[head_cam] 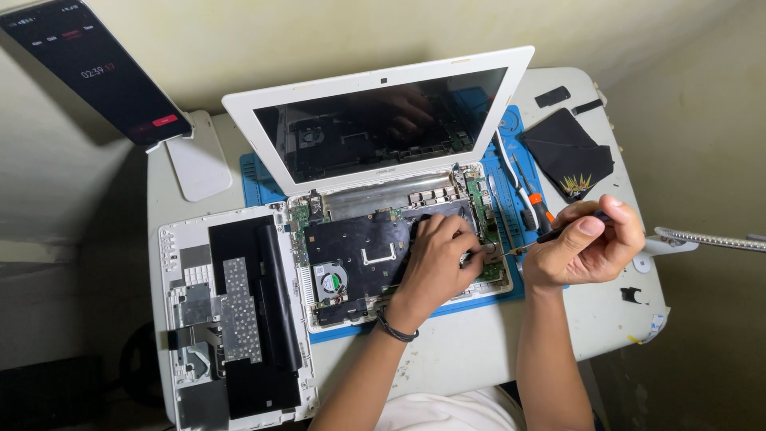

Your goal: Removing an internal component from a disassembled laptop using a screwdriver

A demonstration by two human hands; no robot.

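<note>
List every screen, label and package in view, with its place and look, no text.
Phone: top left on a white stand, tilted; dark lit screen with a red button.
Laptop screen: upright behind the opened laptop base, white frame, dark, unlit, reflecting the board.
Black pouch: top right on the table, flat, with a yellow-green spiky mark.
Left hand rests on the board; right hand holds a screwdriver.

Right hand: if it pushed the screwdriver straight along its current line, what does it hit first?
Probably the left hand's fingertips. The right hand holds a thin screwdriver pointing left and slightly down at the opened laptop's circuit board, where those fingertips rest. Depth is unclear; it may reach the board first.
</note>
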